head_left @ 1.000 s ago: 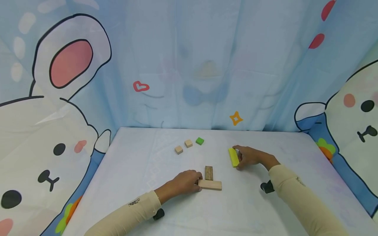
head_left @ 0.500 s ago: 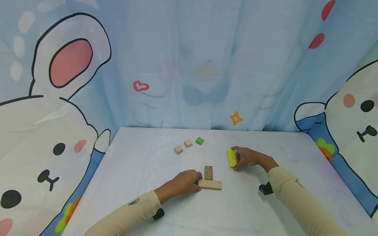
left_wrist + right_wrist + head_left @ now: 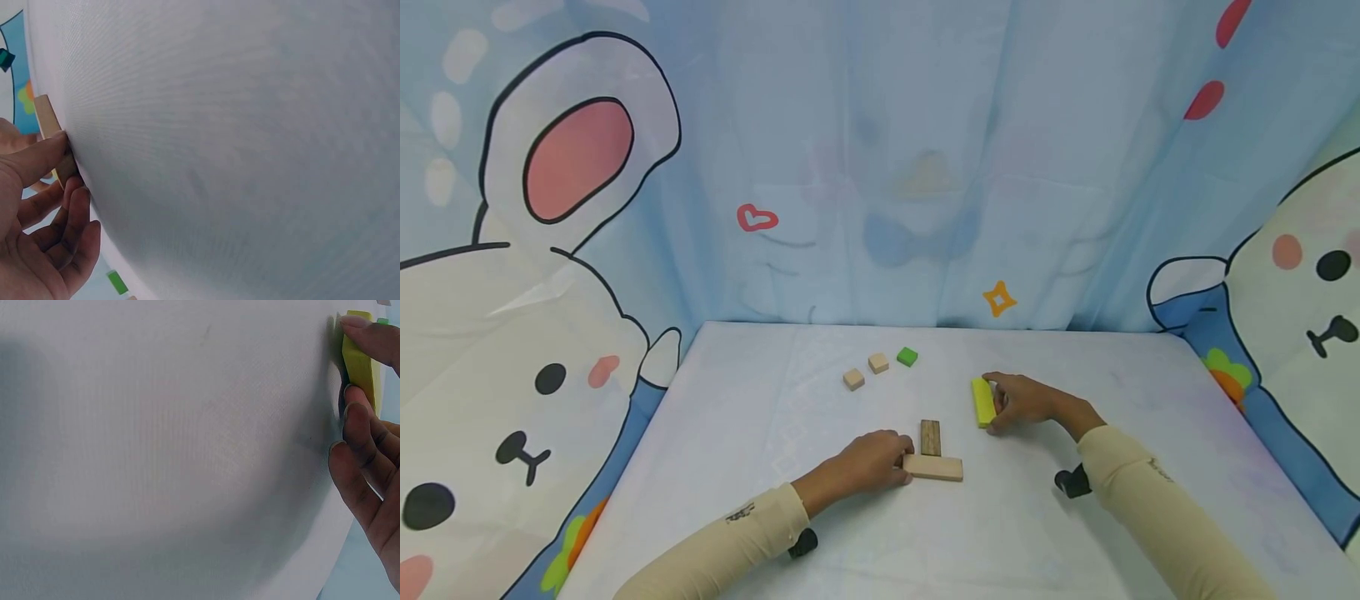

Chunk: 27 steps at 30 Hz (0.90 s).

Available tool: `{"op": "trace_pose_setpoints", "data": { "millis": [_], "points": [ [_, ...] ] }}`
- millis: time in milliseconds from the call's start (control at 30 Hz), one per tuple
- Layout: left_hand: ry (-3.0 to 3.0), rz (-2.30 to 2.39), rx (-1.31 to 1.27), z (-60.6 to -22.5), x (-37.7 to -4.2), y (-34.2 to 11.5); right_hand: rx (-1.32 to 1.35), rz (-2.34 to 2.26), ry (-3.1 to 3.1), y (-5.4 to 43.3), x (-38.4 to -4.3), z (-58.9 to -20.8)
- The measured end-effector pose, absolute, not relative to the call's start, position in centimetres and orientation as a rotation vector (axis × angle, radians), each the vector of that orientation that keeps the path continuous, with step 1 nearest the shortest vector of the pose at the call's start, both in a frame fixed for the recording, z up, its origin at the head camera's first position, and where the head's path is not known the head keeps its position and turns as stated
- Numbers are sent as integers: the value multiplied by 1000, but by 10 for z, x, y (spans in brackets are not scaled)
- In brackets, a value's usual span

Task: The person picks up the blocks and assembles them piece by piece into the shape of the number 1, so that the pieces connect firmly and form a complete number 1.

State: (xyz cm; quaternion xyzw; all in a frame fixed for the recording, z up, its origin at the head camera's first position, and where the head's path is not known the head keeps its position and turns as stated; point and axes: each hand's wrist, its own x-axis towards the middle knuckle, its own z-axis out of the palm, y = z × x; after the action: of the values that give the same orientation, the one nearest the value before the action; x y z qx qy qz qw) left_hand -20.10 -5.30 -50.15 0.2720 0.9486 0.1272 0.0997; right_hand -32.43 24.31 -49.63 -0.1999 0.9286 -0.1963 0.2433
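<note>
Right hand [image 3: 1022,402] pinches the long yellow rectangular block [image 3: 982,402] – thumb at the far end, fingers curled along its right side. Block stands on its long edge on the bench [image 3: 760,433], running roughly front to back. Right wrist view confirms it: fingertips [image 3: 356,400] on the yellow face, the block's lower edge on the cloth.

Left hand [image 3: 868,462] is curled round the left end of the long pale wooden rectangular block [image 3: 934,468], which lies flat and crosswise near the front of the bench. Left wrist view shows the thumb on the block's end, with the other fingers loosely bent beside it.

A short dark brown wooden block [image 3: 930,437] lies flat just behind the pale one, at right angles to it and touching or nearly touching – can't tell which. Together they make an upside-down T shape. The yellow block sits to the right of the dark one, near but apart.

Further back, left of centre: two small pale wooden cubes [image 3: 865,372] and a small green cube [image 3: 907,357], in a loose diagonal row, each apart from the next.

Both arms wear cream sleeves [image 3: 1150,508], with a black wrist camera under each. Bench is covered in a white cloth; a pale blue curtain with cartoon rabbits [image 3: 512,333] hangs on three sides.
</note>
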Motion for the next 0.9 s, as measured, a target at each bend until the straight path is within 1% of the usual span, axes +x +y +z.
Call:
{"op": "trace_pose_setpoints", "data": {
  "millis": [233, 900],
  "points": [
    [2796, 384, 796, -498, -201, -52, -523, -531, 2547, 240, -322, -496],
    [2799, 381, 793, -499, -200, -52, -574, -609, 2543, 229, -317, -493]
  ]
}}
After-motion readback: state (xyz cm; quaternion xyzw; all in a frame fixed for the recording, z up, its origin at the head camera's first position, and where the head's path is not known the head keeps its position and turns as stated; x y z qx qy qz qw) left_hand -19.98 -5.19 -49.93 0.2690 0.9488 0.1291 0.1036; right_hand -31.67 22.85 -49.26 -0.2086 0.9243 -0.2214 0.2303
